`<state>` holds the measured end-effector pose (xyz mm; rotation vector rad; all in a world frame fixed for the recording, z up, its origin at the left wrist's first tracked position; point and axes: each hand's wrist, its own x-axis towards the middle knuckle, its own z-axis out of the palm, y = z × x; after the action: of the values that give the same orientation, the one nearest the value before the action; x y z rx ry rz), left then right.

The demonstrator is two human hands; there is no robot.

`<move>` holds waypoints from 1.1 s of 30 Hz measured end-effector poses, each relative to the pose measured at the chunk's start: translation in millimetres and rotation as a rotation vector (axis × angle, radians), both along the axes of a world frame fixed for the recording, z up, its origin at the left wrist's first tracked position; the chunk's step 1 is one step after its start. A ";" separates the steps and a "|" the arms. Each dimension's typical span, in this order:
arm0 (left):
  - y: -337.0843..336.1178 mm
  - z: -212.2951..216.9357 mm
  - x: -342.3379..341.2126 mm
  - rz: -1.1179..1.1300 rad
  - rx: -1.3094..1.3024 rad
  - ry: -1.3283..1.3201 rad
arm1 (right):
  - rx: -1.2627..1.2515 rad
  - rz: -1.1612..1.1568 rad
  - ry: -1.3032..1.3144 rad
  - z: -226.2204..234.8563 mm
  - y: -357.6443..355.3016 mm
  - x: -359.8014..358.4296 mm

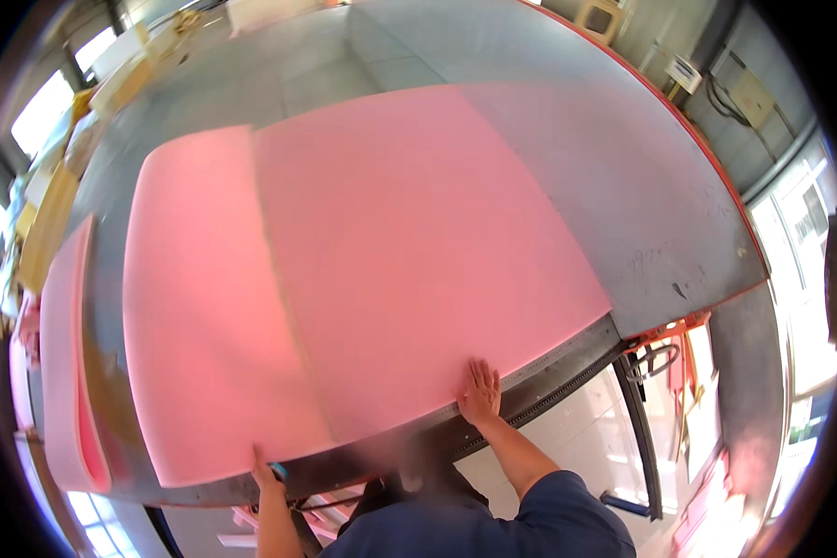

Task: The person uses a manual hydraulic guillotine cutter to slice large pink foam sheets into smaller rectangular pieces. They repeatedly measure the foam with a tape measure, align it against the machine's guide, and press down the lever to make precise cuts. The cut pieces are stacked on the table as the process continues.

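Observation:
A large pink foam sheet (418, 251) lies flat on the grey table, reaching its front edge. A second pink section (200, 298) adjoins it on the left along a thin yellowish line; I cannot tell whether the two overlap. My right hand (480, 394) rests flat on the front edge of the larger sheet, fingers stretched out and pointing away from me. At the front edge of the left section is my left hand (266, 472), fingers partly hidden, with a small teal object (279, 471) in it whose kind I cannot make out.
A metal strip with fine marks (553, 358) runs along the table's front edge. Folded pink foam (68, 372) stands at the far left. The grey tabletop (660, 205) extends right, bordered by a red edge. A handwheel (656, 361) hangs below the front right corner.

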<state>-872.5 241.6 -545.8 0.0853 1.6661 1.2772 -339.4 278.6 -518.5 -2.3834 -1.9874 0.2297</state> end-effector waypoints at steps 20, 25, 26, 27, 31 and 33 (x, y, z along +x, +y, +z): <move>18.1 16.3 16.5 -0.081 -0.064 0.211 | 0.157 -0.043 0.197 -21.9 -6.4 -8.9; 17.0 -0.5 28.3 -0.117 -0.085 0.218 | 0.095 -0.016 0.168 -22.1 -5.1 -6.1; 14.3 -4.8 30.2 -0.120 -0.082 0.224 | 0.123 0.006 0.168 -21.6 -4.4 -5.8; 12.0 -7.5 29.1 -0.123 -0.073 0.238 | 0.132 0.004 0.153 -22.7 -5.9 -5.1; -6.4 -28.5 22.3 -0.126 -0.045 0.283 | 0.175 0.012 0.108 -35.5 -20.6 -3.1; -16.6 -41.9 17.2 -0.108 -0.038 0.307 | 0.184 0.011 0.090 -38.1 -23.2 -2.9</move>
<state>-855.3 225.0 -587.7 0.3596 1.9172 1.1944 -342.3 255.4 -556.6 -2.2107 -1.8934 0.1446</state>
